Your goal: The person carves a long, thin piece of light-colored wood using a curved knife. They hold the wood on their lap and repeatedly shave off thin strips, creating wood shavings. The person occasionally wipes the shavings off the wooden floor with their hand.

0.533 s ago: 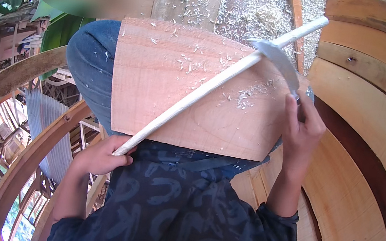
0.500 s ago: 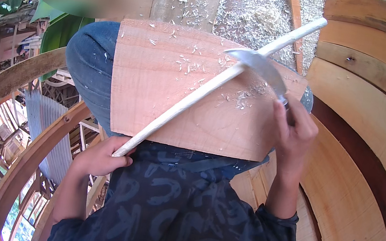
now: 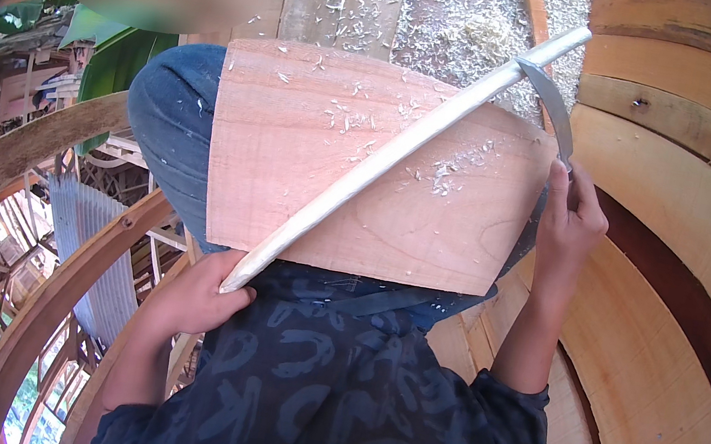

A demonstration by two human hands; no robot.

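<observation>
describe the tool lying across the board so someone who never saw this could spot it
Find the pale wooden board resting on the person's lap. Across it runs a long, pale, round wooden handle, its low end in the left hand. Its far end carries a curved grey metal blade that the right hand grips, the only metal there.

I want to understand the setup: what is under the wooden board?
Under the wooden board shows a leg in blue jeans at its left edge. What else carries the board is covered by it.
</observation>
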